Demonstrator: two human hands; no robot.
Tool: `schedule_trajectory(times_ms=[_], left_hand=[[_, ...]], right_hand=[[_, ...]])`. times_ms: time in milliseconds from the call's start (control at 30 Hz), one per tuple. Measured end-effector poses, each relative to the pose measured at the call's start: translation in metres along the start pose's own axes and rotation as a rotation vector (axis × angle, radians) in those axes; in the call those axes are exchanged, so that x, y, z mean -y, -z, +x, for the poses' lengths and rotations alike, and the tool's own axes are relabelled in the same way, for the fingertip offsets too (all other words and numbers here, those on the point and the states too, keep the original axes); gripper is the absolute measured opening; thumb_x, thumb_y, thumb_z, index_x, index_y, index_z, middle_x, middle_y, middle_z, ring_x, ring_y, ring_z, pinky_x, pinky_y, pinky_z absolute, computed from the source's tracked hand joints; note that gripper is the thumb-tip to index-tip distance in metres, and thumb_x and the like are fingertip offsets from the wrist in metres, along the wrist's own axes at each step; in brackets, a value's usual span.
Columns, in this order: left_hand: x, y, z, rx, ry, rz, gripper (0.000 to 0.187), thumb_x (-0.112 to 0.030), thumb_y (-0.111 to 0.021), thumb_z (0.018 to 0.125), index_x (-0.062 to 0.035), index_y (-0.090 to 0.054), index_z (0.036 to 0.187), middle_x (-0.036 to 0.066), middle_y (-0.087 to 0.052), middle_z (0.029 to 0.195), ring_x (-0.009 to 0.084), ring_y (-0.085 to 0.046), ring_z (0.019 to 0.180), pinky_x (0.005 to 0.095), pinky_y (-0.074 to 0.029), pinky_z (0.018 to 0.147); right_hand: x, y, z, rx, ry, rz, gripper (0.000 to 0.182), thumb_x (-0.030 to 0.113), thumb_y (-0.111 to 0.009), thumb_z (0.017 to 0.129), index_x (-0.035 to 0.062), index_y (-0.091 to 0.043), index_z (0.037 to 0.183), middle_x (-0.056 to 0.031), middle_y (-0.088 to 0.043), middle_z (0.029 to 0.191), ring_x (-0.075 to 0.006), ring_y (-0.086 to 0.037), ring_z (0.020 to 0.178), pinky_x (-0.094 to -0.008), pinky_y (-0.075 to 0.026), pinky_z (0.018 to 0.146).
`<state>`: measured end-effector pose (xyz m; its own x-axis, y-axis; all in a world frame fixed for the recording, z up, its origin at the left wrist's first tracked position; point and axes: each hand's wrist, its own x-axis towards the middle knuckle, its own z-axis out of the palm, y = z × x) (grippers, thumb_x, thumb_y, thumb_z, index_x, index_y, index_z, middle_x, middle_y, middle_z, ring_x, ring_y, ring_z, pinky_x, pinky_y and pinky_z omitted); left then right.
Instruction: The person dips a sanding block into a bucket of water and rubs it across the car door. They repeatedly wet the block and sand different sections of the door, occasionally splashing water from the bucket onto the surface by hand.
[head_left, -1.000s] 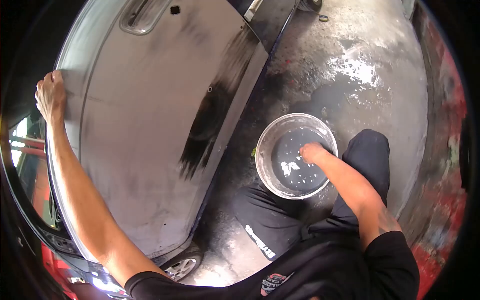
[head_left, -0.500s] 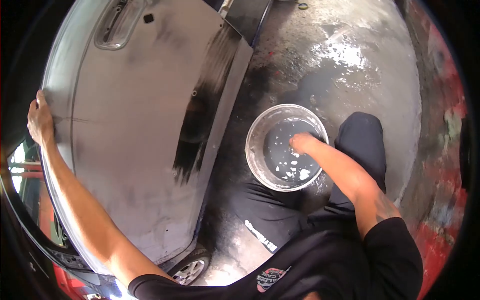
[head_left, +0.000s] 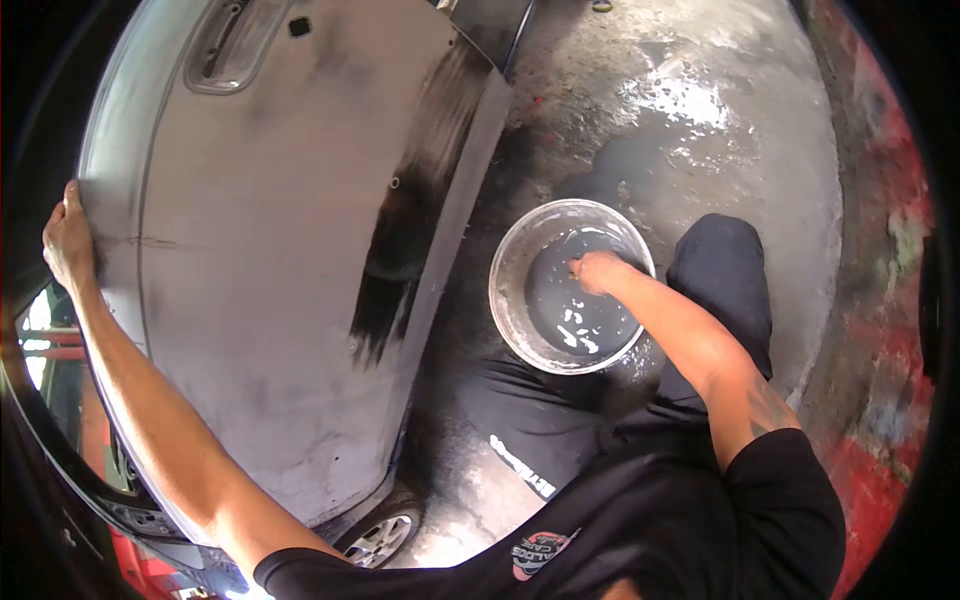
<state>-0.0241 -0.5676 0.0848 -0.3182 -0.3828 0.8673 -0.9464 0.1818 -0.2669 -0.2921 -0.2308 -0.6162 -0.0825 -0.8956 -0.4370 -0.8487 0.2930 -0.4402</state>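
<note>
The grey car door (head_left: pixel 270 250) fills the left side, with a dark streaked patch near its right edge. Against its far-left edge, my left hand (head_left: pixel 68 245) grips the door, some fingers curled out of sight. My right hand (head_left: pixel 598 272) is inside a round bucket (head_left: pixel 508 300), at the surface of the murky grey water (head_left: pixel 560 300). Its fingers are closed, and whatever they may hold is hidden.
The bucket stands on the wet concrete floor (head_left: pixel 730 170), close to my bent knee (head_left: pixel 718 265). A car wheel (head_left: pixel 380 535) shows below the door. A red, paint-worn surface (head_left: pixel 880 400) runs along the right.
My right hand has shifted slightly up and left in the bucket, and the reflections on the water have changed. My left hand stays on the door edge. The view has shifted slightly.
</note>
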Motion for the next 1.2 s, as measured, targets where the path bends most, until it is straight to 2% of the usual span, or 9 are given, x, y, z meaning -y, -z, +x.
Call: schedule_trajectory(times_ms=[367, 467, 567, 600, 667, 867, 967, 1067, 1200], left_hand=[[-0.022, 0.024, -0.011, 0.101, 0.048, -0.064, 0.075, -0.075, -0.043, 0.093, -0.0153, -0.07, 0.131, 0.017, -0.069, 0.129, 0.0383, -0.062, 0.124, 0.0519, -0.044, 0.106], [-0.026, 0.026, -0.014, 0.134, 0.079, -0.053, 0.075, -0.074, -0.041, 0.094, -0.0165, -0.069, 0.132, 0.017, -0.068, 0.131, 0.0392, -0.06, 0.126, 0.0518, -0.043, 0.107], [-0.046, 0.041, -0.031, 0.106, 0.132, -0.039, 0.073, -0.072, -0.041, 0.094, -0.017, -0.069, 0.133, 0.017, -0.068, 0.131, 0.0396, -0.06, 0.126, 0.0514, -0.043, 0.107], [-0.046, 0.04, -0.032, 0.108, 0.129, -0.04, 0.073, -0.072, -0.041, 0.094, -0.017, -0.069, 0.133, 0.017, -0.068, 0.131, 0.0396, -0.06, 0.126, 0.0514, -0.043, 0.107], [-0.046, 0.04, -0.032, 0.088, 0.14, -0.046, 0.07, -0.07, -0.043, 0.094, -0.0176, -0.068, 0.133, 0.017, -0.068, 0.131, 0.0398, -0.06, 0.125, 0.0512, -0.043, 0.107], [-0.03, 0.035, -0.022, 0.056, 0.063, -0.062, 0.067, -0.067, -0.044, 0.095, -0.0156, -0.071, 0.129, 0.018, -0.07, 0.126, 0.0407, -0.063, 0.119, 0.0503, -0.046, 0.103], [-0.024, 0.036, -0.023, 0.075, 0.019, -0.145, 0.066, -0.063, -0.047, 0.097, -0.0086, -0.073, 0.125, 0.02, -0.072, 0.119, 0.0401, -0.067, 0.111, 0.0476, -0.048, 0.099], [-0.023, 0.04, -0.017, 0.081, 0.012, -0.196, 0.071, -0.063, -0.053, 0.095, -0.0009, -0.071, 0.124, 0.024, -0.071, 0.118, 0.0368, -0.067, 0.111, 0.0441, -0.048, 0.1], [-0.026, 0.043, -0.023, 0.125, 0.062, -0.293, 0.068, -0.058, -0.054, 0.097, 0.0015, -0.071, 0.123, 0.021, -0.074, 0.113, 0.0311, -0.069, 0.103, 0.0417, -0.05, 0.095]], right_hand=[[0.002, 0.016, -0.003, -0.082, 0.083, 0.31, 0.044, 0.013, -0.052, 0.096, 0.0076, -0.06, 0.138, -0.0233, -0.069, 0.122, -0.0376, -0.065, 0.119, -0.0455, -0.051, 0.101], [0.003, 0.026, -0.017, -0.192, 0.094, 1.269, 0.043, 0.026, -0.052, 0.105, 0.0104, -0.054, 0.144, -0.0138, -0.052, 0.151, -0.0289, -0.047, 0.141, -0.0464, -0.05, 0.104], [0.016, 0.068, -0.034, -0.604, 0.201, 1.527, 0.046, 0.026, -0.053, 0.105, 0.0092, -0.052, 0.148, -0.0069, -0.061, 0.137, -0.02, -0.057, 0.124, -0.0352, -0.055, 0.093], [0.01, 0.086, -0.018, -0.76, 0.308, 1.5, 0.048, 0.025, -0.053, 0.105, 0.007, -0.05, 0.149, -0.0076, -0.061, 0.135, -0.0139, -0.056, 0.124, -0.0302, -0.053, 0.095], [0.009, 0.146, 0.009, -1.138, 0.333, 1.355, 0.061, 0.032, -0.05, 0.105, -0.0029, -0.04, 0.153, -0.0224, -0.049, 0.153, -0.025, -0.045, 0.144, -0.0342, -0.032, 0.119], [0.041, 0.279, 0.093, -1.467, 0.343, 0.948, 0.07, 0.039, -0.042, 0.108, -0.0139, -0.029, 0.152, -0.0319, -0.03, 0.16, -0.0382, -0.024, 0.153, -0.0386, -0.02, 0.126], [0.133, 0.242, 0.106, -1.535, 0.14, 0.934, 0.068, 0.033, -0.036, 0.11, -0.0108, -0.017, 0.157, -0.0315, -0.011, 0.166, -0.0429, -0.01, 0.156, -0.0526, -0.01, 0.127], [0.222, 0.125, 0.078, -1.423, 0.358, 0.883, 0.084, 0.023, -0.056, 0.102, -0.0053, -0.003, 0.161, -0.0299, -0.001, 0.168, -0.0485, -0.002, 0.155, -0.0564, -0.007, 0.126], [0.18, 0.131, 0.079, -1.309, 0.383, 0.842, 0.078, 0.03, -0.05, 0.105, -0.0061, -0.009, 0.16, -0.0308, -0.004, 0.167, -0.0461, -0.003, 0.156, -0.0534, -0.009, 0.127]])
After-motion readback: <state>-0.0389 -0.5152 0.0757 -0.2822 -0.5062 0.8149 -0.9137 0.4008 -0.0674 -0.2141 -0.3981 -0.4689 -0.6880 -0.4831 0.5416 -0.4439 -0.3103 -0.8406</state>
